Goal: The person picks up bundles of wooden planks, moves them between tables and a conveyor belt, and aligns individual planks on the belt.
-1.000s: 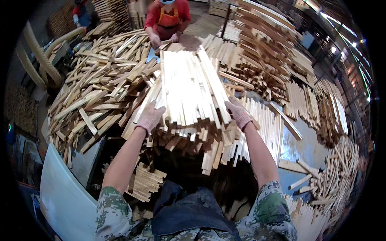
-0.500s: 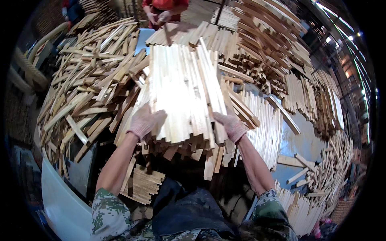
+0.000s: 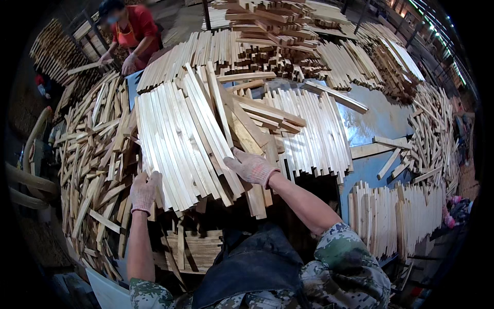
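Observation:
A broad row of pale wooden strips (image 3: 175, 147) lies side by side before me, with several strips at its right side leaning askew. My left hand (image 3: 144, 193), in a pale knitted glove, is closed at the near left corner of the row, its thumb by the outermost strip. Gloved the same way, my right hand (image 3: 252, 167) grips the near right side, fingers against the slanted strips. The undersides of both hands are hidden. Beneath and just right of the row lie darker, wider wood pieces (image 3: 242, 123).
Loose strips heap up in a pile (image 3: 98, 154) on the left. To the right, another aligned row (image 3: 309, 134) lies on the blue tabletop (image 3: 360, 121), beside scattered sticks (image 3: 432, 129). Stacked wood (image 3: 272, 36) stands at the back. A co-worker in red (image 3: 136, 36) handles wood far left.
My view has turned right, so the surroundings shift left in it. The row of strips now slants, and its right-hand strips fan out more. Both hands stay at its sides.

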Demonstrator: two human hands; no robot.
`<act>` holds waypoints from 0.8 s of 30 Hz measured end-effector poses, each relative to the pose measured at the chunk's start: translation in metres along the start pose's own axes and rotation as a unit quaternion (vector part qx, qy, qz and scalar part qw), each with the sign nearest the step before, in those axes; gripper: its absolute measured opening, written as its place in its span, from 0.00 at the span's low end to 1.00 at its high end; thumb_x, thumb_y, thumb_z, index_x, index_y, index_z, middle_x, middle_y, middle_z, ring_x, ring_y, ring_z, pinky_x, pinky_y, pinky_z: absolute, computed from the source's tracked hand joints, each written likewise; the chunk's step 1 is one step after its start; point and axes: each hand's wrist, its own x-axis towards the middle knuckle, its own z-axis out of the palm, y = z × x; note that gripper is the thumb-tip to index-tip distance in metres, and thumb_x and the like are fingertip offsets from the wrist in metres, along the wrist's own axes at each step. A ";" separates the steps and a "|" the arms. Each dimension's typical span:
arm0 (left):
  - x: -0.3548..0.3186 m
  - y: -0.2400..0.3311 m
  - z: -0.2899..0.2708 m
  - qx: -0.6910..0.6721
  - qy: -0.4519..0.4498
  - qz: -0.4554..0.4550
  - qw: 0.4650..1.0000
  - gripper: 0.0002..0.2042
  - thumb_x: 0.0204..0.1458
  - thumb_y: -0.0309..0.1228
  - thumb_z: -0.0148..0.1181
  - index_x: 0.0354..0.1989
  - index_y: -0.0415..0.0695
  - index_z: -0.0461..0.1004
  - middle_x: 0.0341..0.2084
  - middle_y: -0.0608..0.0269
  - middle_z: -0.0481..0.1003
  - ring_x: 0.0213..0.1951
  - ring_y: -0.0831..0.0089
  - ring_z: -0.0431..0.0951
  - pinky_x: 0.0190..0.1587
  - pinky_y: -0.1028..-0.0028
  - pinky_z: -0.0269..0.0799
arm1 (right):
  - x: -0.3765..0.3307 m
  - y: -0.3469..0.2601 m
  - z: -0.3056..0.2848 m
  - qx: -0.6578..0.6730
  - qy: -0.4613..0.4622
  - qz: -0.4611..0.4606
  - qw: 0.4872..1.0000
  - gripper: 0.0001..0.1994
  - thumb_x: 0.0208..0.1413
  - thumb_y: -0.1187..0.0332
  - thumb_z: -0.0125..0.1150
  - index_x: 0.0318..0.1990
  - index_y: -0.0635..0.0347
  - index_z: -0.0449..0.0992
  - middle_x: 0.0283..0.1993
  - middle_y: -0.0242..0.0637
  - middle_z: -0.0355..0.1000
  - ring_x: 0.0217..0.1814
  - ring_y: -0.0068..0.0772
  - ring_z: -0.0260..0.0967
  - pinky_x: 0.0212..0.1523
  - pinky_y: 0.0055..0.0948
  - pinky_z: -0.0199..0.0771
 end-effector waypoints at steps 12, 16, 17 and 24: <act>0.047 -0.091 0.055 -0.466 0.061 -0.007 0.883 0.27 0.72 0.45 0.56 0.70 0.36 0.70 0.59 0.56 0.77 0.59 0.67 0.76 0.64 0.69 0.71 | 0.030 0.052 0.033 -0.056 0.247 -0.191 0.948 0.25 0.74 0.57 0.51 0.70 0.65 0.70 0.71 0.56 0.69 0.70 0.59 0.70 0.71 0.44 0.70; 0.069 -0.122 0.068 -0.499 0.040 -0.050 0.864 0.31 0.70 0.46 0.58 0.73 0.34 0.65 0.60 0.54 0.76 0.58 0.67 0.77 0.63 0.68 0.72 | 0.064 0.047 0.044 0.056 0.217 -0.153 0.962 0.27 0.74 0.57 0.54 0.71 0.68 0.69 0.73 0.56 0.68 0.74 0.55 0.67 0.74 0.40 0.66; 0.073 -0.116 0.073 -0.419 0.073 -0.046 0.904 0.32 0.69 0.46 0.59 0.72 0.33 0.67 0.55 0.56 0.77 0.52 0.70 0.78 0.59 0.70 0.74 | 0.071 0.054 0.051 0.062 0.229 -0.173 0.956 0.26 0.74 0.58 0.54 0.70 0.68 0.69 0.73 0.56 0.68 0.75 0.53 0.65 0.75 0.39 0.64; 0.042 -0.081 0.047 -0.416 -0.010 -0.070 0.907 0.28 0.63 0.47 0.62 0.61 0.35 0.78 0.48 0.55 0.83 0.46 0.70 0.81 0.53 0.70 0.76 | 0.063 0.056 0.057 -0.048 0.246 -0.261 0.932 0.25 0.60 0.82 0.53 0.66 0.73 0.71 0.78 0.54 0.62 0.82 0.49 0.58 0.82 0.37 0.59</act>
